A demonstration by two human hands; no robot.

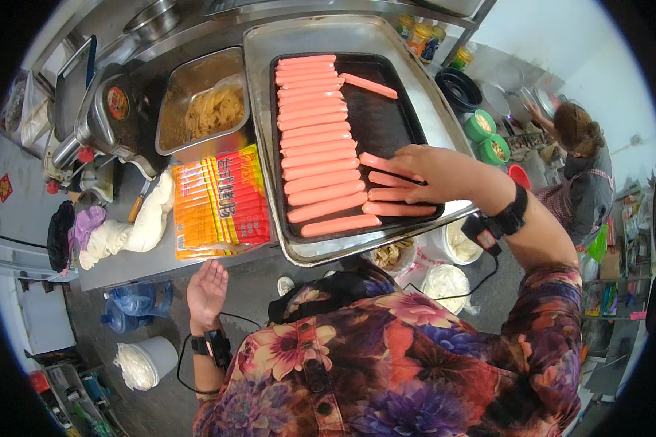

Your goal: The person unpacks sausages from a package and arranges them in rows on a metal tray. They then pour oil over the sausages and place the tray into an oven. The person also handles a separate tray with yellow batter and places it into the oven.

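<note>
A dark flat griddle plate (386, 124) sits in a shallow steel tray (444, 124). A long row of pink sausages (315, 138) lies side by side down its left half, and one sausage (369, 85) lies apart near the top. My right hand (430, 171) rests flat on a few sausages (393, 195) at the plate's lower right, fingers spread over them. My left hand (206, 291) hangs below the counter edge, palm up, fingers apart and holding nothing. Both wrists wear black bands with cables.
An orange sausage packet (219, 200) lies left of the tray. Behind it stands a steel pan of shredded food (204, 105), beside a pot (113, 109) and white cloths (135, 226). Tubs (452, 244) stand under the counter. Another person (583, 167) works at the right.
</note>
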